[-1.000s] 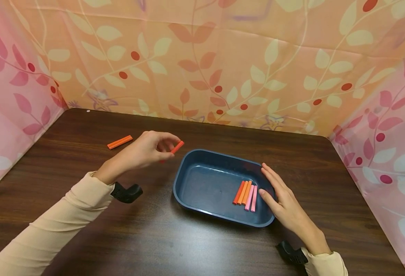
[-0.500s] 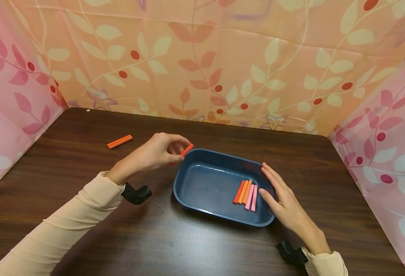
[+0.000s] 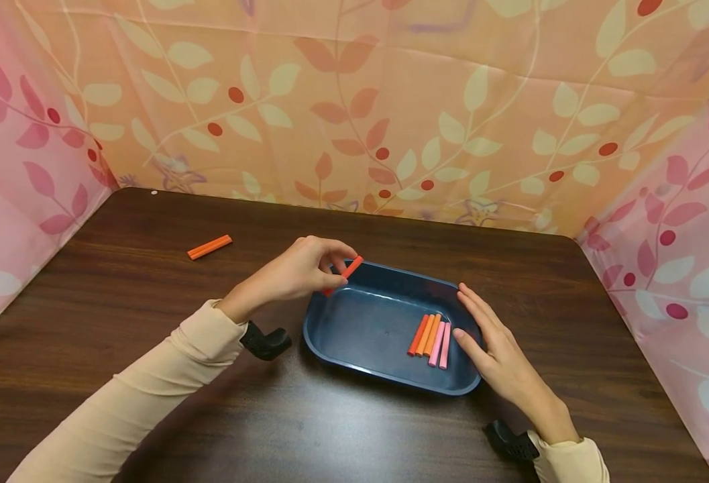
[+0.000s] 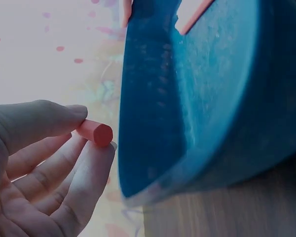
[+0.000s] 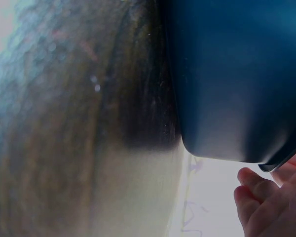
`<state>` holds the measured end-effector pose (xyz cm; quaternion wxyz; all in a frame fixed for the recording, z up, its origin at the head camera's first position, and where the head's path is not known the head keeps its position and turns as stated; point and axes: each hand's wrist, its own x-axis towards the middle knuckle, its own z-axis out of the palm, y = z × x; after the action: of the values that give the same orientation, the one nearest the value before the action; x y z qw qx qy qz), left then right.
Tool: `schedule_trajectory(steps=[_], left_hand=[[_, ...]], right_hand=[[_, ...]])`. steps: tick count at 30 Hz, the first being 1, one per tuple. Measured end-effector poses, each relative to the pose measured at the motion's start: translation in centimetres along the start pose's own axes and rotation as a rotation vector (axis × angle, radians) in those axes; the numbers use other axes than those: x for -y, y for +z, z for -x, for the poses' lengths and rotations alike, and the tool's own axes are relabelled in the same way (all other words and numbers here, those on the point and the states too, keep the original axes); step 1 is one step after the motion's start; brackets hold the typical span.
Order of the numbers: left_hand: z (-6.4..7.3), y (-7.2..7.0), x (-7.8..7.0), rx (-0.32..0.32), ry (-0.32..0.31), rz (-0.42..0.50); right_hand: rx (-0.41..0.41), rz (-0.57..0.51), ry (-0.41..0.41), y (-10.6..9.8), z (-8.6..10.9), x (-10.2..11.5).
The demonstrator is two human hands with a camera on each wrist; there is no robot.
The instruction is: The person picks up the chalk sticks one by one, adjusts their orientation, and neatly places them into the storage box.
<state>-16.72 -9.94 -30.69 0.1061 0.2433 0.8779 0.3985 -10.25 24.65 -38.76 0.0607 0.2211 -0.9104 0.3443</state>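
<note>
Currently, the left hand (image 3: pixel 310 270) pinches a red stick (image 3: pixel 352 267) over the far-left corner of the blue tray (image 3: pixel 360 335); right hand (image 3: pixel 502 354), fingers extended, touches its right end. Five sticks (image 3: pixel 432 335) lie inside.

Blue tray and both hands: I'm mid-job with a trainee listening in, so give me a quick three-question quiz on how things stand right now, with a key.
1. Multiple choice: how many sticks lie in the blue tray?
A) three
B) five
C) eight

2. True or false: the right hand is gripping a stick.

3. Fill in: the ____ hand is pinching the red stick.

Key:
1. B: one red, two orange and two pink.
2. False: it is at the tray's right end and holds no stick.
3. Left: the left hand has it between thumb and fingers.
</note>
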Motion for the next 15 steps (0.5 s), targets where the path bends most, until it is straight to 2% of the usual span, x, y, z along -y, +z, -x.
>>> schedule_trajectory(steps=[15], left_hand=[[-1.7, 2.4, -0.8, 0.040, 0.005, 0.025]], right_hand=[[0.005, -0.001, 0.008, 0.0, 0.0, 0.1]])
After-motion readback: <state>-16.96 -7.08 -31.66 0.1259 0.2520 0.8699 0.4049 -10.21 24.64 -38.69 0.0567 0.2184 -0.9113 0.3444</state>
